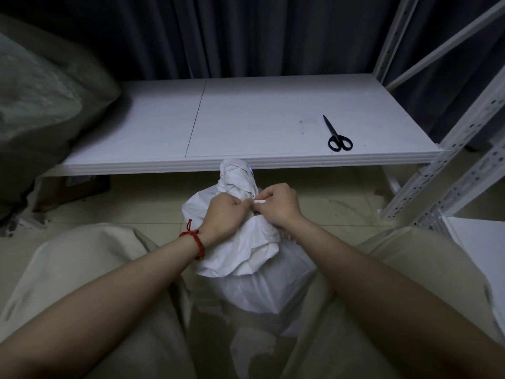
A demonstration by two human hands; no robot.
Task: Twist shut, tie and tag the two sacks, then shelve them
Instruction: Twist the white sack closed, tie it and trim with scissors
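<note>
Left grip (224, 214) and right grip (276, 205) pinch tie (259, 201) round sack (246, 253), beside shelf (300, 160) edge.

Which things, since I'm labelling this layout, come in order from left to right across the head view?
Grey-green sack → left hand → white strip at both hands' fingertips → right hand → scissors → shelf upright

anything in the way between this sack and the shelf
Nothing visible stands between the sack and the middle of the shelf just beyond it. The scissors lie toward the shelf's right front, and a green sack covers its left end.
</note>
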